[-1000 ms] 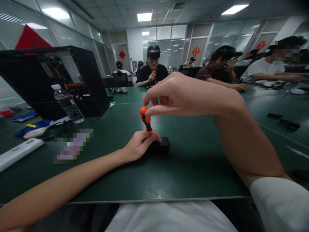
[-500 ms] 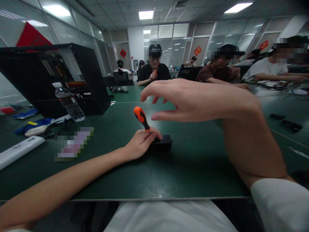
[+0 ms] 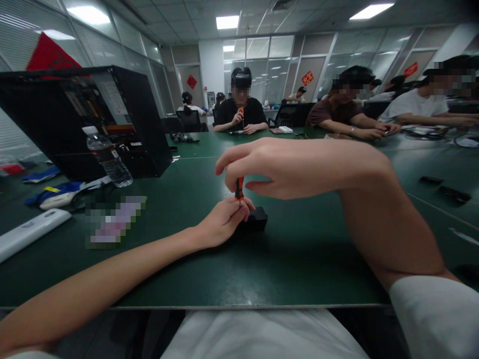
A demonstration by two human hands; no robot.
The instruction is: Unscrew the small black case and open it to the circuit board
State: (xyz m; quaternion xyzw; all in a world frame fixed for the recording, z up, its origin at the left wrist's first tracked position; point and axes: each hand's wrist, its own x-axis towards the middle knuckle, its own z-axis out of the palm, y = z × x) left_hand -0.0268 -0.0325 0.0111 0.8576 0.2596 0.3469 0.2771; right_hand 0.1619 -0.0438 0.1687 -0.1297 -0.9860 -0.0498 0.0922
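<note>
A screwdriver with an orange-and-black handle (image 3: pixel 239 189) stands nearly upright at the centre, above the left end of a small black rectangular box (image 3: pixel 259 220). The person's left hand (image 3: pixel 223 220) lies low over that end, thumb and fingers drawn together around the thin shaft just under the handle; the screwdriver's tip is hidden. The right hand (image 3: pixel 277 167) arches in from the right, its fingers bent loosely over the handle's top, one passing in front and the thumb just beside it; whether they press on it cannot be told.

The box sits on a glossy dark green surface (image 3: pixel 292 269). A broad strip of it lies between the box and the straight near edge, and another wide stretch runs to the right, under the raised right forearm, as far as two small black pieces (image 3: pixel 452 194). To the left, well apart from the hands, are a pixelated flat rectangle (image 3: pixel 118 222), a long white bar (image 3: pixel 30 234) and a clear plastic bottle (image 3: pixel 112 159), the last before a large black open-sided computer case (image 3: pixel 140 114). Across the surface, a co-worker in black (image 3: pixel 224 115) holds another orange screwdriver (image 3: pixel 241 114).
</note>
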